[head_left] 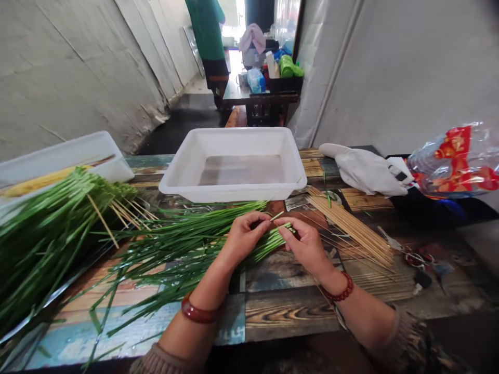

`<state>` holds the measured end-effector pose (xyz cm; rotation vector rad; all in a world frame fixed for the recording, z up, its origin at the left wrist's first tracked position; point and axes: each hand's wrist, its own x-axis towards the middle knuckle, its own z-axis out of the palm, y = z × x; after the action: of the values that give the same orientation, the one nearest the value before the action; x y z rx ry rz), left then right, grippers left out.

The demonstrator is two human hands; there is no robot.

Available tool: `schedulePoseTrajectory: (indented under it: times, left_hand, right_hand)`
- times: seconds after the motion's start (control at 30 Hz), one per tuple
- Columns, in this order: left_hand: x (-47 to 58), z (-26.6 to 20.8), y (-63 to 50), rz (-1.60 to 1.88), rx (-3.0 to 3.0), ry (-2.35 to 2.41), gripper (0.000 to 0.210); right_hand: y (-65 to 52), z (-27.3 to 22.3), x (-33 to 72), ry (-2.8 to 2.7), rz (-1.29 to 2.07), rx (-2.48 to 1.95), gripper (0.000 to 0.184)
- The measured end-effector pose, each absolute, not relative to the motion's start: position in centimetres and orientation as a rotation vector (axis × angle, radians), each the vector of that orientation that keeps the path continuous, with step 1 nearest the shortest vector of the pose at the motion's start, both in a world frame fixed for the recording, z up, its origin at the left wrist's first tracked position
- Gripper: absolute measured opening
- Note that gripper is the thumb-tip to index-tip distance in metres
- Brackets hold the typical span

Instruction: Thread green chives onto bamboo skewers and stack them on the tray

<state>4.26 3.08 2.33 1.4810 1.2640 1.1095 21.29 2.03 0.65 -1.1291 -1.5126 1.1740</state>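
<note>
My left hand pinches the pale end of a garlic chive stalk between thumb and fingertips. Close beside it, my right hand is closed in a pinch on a thin bamboo skewer, which runs back under the palm toward the wrist. The fingertips of both hands nearly meet; the exact contact is too small to make out. Loose green chives lie below and left of my hands, their pale ends pointing right. A bundle of bamboo skewers rests right of my right hand.
A white plastic tub stands behind the chives. Skewered chives are heaped at left, before another white container. Rightward lie a white cap, keys and a plastic bag. A person in green stands beyond.
</note>
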Motion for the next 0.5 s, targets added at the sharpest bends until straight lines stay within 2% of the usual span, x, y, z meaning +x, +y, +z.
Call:
schedulePoseTrajectory:
  times: [0.5]
  left_hand:
    - [4.08, 2.86, 2.41, 1.107, 1.599, 1.202, 0.015]
  right_hand:
    - [1.54, 0.87, 21.65, -1.578, 1.104, -1.207, 0.024]
